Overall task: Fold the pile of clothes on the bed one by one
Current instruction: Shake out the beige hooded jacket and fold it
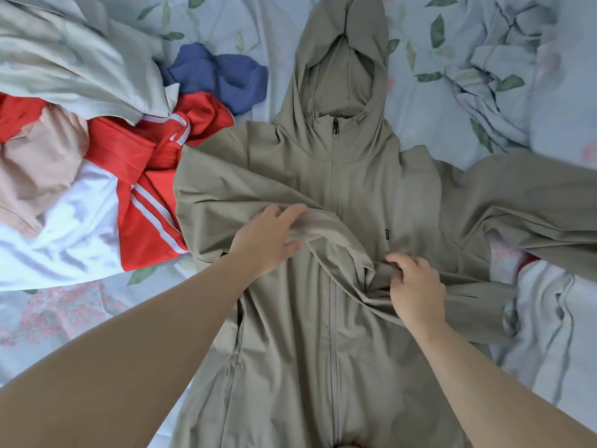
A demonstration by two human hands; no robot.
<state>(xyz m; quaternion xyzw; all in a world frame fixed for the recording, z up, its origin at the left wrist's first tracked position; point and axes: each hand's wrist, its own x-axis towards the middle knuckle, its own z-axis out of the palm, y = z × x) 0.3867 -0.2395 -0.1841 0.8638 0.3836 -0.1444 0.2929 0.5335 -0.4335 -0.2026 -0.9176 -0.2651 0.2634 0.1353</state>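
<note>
A khaki hooded zip jacket point(336, 334) lies front-up along the middle of the bed, hood pointing away from me. Its left sleeve is folded diagonally across the chest. My left hand point(268, 237) holds the upper part of that sleeve, thumb under the fold and fingers on top. My right hand point(416, 289) pinches the bunched sleeve end near the jacket's right side. The other sleeve point(529, 205) stretches out to the right. The pile of unfolded clothes point(97, 176) sits at the left.
The pile holds a red garment with white stripes point(145, 195), a white piece point(58, 247), a peach piece point(38, 163), a pale beige one point(64, 59) and a blue one point(219, 76). The floral bedsheet point(58, 318) is rumpled at the right point(504, 59).
</note>
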